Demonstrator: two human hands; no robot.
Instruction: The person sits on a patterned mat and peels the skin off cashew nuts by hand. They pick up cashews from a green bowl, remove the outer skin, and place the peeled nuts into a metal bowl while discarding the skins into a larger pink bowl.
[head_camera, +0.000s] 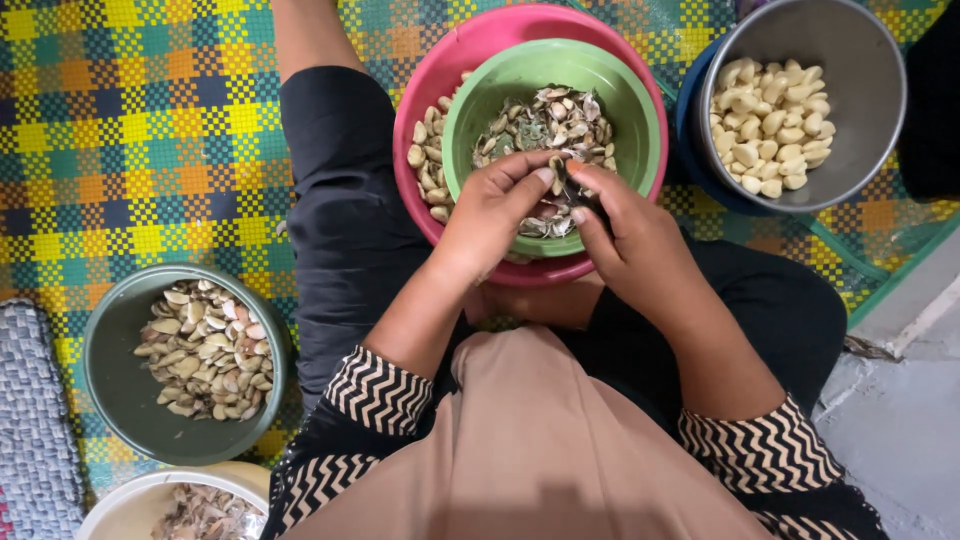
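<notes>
Head camera view, looking straight down: a small pale garlic clove (557, 172) is pinched between the fingertips of both hands, right over the near side of a light green round plastic bowl (640, 120). The left hand (492, 212) curls closed around it from the left, thumb and forefinger meeting at the clove. The right hand (632, 240) closes in from the right, its fingertips touching the same piece; something dark and thin shows at its fingers, but whether it is a blade cannot be told.

The green bowl holds loose papery garlic skins (545, 120) and sits inside a larger pink round plastic basin (470, 50), which rests on the person's lap. In the gap between the two bowls, on the left, lie unpeeled garlic cloves (428, 165).

To the upper right, a grey metal bowl (860, 60) holds a heap of peeled cream-white cloves (770, 125); it stands well apart from the hands, on a blue round base (690, 135).

At the lower left, a dull green round bowl (120, 390) contains more cloves with skin (205, 350). Just below it, a cream-coloured bowl (130, 505) shows at the frame edge, with husks inside.

Everything rests on a woven checked mat (150, 130) of yellow, green, blue and orange. A grey knitted rug (35, 420) lies at the far left.
</notes>
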